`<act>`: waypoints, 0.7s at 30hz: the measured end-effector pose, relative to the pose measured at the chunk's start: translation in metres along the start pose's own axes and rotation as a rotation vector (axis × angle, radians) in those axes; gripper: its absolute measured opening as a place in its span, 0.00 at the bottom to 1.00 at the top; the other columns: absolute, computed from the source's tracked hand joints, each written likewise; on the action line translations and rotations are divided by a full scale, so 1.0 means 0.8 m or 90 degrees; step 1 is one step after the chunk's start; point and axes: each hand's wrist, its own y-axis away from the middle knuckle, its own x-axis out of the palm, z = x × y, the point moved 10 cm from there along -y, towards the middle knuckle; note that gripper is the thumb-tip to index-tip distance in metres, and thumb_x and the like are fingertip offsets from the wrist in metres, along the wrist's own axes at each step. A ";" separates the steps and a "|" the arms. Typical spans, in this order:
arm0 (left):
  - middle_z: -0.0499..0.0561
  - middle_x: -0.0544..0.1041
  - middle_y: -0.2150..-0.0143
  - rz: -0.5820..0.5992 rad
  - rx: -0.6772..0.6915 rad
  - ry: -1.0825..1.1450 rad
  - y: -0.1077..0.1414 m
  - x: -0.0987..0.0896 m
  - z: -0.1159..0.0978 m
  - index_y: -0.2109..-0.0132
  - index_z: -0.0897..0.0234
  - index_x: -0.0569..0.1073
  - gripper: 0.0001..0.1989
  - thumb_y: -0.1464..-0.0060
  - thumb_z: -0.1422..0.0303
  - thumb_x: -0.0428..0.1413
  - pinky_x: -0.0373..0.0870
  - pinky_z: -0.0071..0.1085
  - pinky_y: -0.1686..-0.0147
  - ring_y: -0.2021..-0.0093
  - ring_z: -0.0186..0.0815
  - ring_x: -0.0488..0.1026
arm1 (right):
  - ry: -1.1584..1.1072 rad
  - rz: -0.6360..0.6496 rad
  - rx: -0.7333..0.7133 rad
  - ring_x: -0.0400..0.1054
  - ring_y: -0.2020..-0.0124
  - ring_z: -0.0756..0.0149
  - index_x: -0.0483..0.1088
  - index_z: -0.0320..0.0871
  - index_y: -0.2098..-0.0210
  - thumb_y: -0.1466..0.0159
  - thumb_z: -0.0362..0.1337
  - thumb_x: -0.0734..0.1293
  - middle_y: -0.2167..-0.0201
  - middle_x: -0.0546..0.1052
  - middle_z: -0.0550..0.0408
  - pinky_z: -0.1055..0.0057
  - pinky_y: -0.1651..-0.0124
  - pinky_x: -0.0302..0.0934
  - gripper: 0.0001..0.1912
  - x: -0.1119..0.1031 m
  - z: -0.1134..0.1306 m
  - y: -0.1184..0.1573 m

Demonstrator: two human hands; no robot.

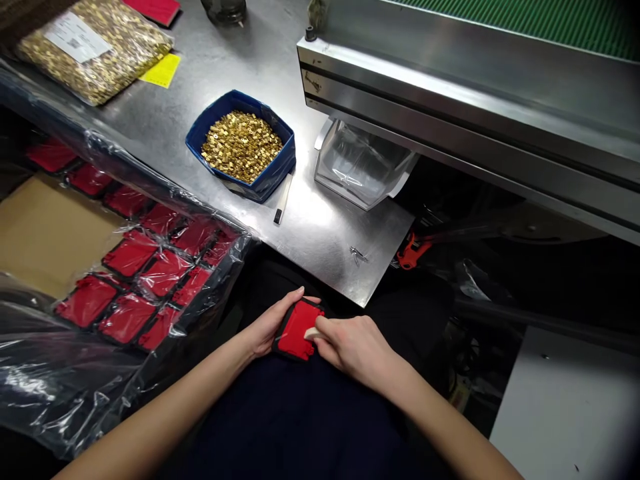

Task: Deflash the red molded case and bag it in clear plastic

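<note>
My left hand (267,327) grips a red part (297,329) from the side; my right hand (355,350) pinches a pale tool (313,333) against it. The bag (95,47) label is unreadable.

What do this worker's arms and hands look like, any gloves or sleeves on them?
No gloves: both the left hand and the right hand are bare. Both forearms are bare as far as the picture's lower edge, with no sleeve, watch, ring or bracelet in view. The fingernails are short and plain.
</note>
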 end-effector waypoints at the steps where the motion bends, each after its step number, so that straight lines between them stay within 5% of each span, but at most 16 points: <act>1: 0.60 0.85 0.58 0.001 -0.001 0.005 0.000 0.000 0.000 0.47 0.65 0.78 0.26 0.40 0.48 0.58 0.80 0.35 0.66 0.63 0.44 0.82 | 0.002 0.002 0.001 0.74 0.71 0.68 0.66 0.48 0.62 0.27 0.43 0.62 0.67 0.81 0.62 0.66 0.71 0.40 0.08 0.000 0.000 0.000; 13: 0.58 0.85 0.63 0.003 -0.015 0.019 -0.004 -0.004 0.003 0.47 0.66 0.78 0.26 0.39 0.49 0.58 0.79 0.32 0.70 0.69 0.41 0.81 | -0.015 -0.037 -0.018 0.75 0.67 0.68 0.69 0.51 0.55 0.25 0.43 0.59 0.62 0.82 0.62 0.67 0.70 0.42 0.09 -0.006 -0.004 -0.004; 18: 0.62 0.85 0.55 0.042 -0.038 0.051 -0.006 0.001 0.004 0.45 0.67 0.77 0.28 0.40 0.48 0.58 0.81 0.37 0.63 0.60 0.46 0.83 | -0.009 -0.007 -0.063 0.74 0.70 0.69 0.69 0.49 0.59 0.26 0.44 0.60 0.65 0.81 0.63 0.67 0.71 0.41 0.09 0.008 0.002 0.003; 21: 0.62 0.85 0.58 0.021 -0.036 0.040 -0.007 0.000 0.002 0.48 0.67 0.78 0.26 0.40 0.49 0.59 0.81 0.35 0.66 0.64 0.44 0.83 | 0.003 -0.034 -0.069 0.75 0.67 0.68 0.69 0.50 0.56 0.24 0.46 0.57 0.62 0.82 0.61 0.66 0.71 0.41 0.13 0.005 0.001 -0.003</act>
